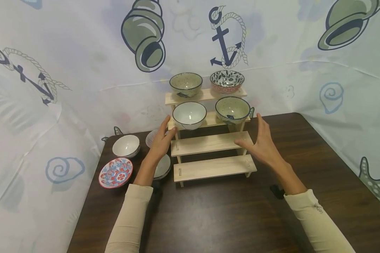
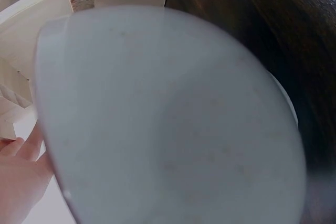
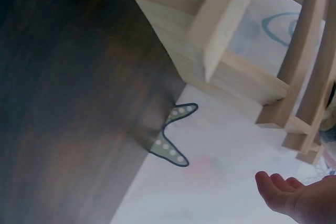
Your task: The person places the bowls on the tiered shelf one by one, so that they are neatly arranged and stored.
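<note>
Avoid jarring the four-tier wooden stand [image 1: 210, 143] at twelve o'clock; with spread right hand [image 1: 265, 144] and equally spread left hand [image 1: 160, 141], go gently beside the green bowl [image 1: 232, 109] at its one o'clock, white bowl [image 1: 190, 114] at eleven.

Broad free room lies on the worktop [image 1: 215, 214] before the stepped stand [image 1: 215, 169] and along its right side. The stand's two lower boards give an open way in from the front. Above them, the white bowl [image 1: 189, 115] and green bowl [image 1: 232, 108] block the second tier, a narrow gap between them; the speckled bowl [image 1: 186, 84] and floral bowl [image 1: 227, 81] bar the top, with the printed cloth [image 1: 278, 84] close behind. Left of the stand, the patterned bowl [image 1: 115, 173] and its neighbours crowd the way. A gap separates the right hand [image 1: 264, 144] from the green bowl.
</note>
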Demonstrator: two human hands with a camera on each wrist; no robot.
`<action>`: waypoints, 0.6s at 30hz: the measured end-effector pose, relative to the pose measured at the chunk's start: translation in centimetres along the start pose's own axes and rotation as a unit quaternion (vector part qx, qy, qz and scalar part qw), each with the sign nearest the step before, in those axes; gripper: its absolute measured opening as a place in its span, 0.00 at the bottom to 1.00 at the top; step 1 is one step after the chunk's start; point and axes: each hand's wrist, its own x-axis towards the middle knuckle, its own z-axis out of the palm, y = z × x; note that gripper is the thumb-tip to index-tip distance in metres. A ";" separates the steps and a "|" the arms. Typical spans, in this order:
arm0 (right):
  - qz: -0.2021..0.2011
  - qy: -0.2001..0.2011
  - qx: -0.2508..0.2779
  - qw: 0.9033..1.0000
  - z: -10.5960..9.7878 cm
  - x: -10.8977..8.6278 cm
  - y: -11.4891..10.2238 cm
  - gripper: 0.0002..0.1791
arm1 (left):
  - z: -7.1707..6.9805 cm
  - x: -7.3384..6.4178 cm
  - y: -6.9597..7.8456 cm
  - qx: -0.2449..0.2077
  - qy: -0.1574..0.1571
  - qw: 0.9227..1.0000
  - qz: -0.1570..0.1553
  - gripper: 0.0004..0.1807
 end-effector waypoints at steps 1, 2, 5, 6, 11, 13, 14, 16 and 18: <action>0.004 -0.001 -0.001 1.000 0.1 0.0 0.2 0.69 | 0.0 0.0 0.0 0.001 0.000 1.000 0.001 0.43; 0.007 -0.001 0.000 1.000 0.2 -0.1 0.3 0.69 | 0.0 0.0 -0.1 0.003 -0.001 1.000 0.002 0.43; 0.019 -0.006 -0.002 1.000 0.5 -0.2 0.9 0.68 | 0.0 0.0 0.0 0.006 0.001 1.000 -0.001 0.42; 0.022 -0.008 -0.004 1.000 0.7 -0.2 1.1 0.68 | 0.0 0.0 0.1 0.005 0.002 1.000 -0.002 0.42; 0.016 -0.021 -0.002 1.000 1.2 -0.1 2.2 0.61 | 0.0 -0.1 0.3 0.007 0.002 1.000 -0.005 0.42; 0.001 -0.023 0.004 1.000 1.5 -0.1 2.6 0.56 | 0.0 -0.1 0.3 0.007 0.002 1.000 -0.002 0.42; -0.007 -0.025 0.007 1.000 1.6 0.0 2.7 0.53 | 0.0 -0.1 0.3 0.005 0.003 1.000 -0.003 0.42; -0.021 -0.026 0.010 0.999 1.8 0.1 3.1 0.47 | -0.1 -0.1 0.4 0.004 0.003 1.000 -0.003 0.42; -0.029 -0.028 0.011 0.999 2.0 0.2 3.4 0.43 | -0.1 -0.1 0.4 0.004 0.001 1.000 -0.003 0.42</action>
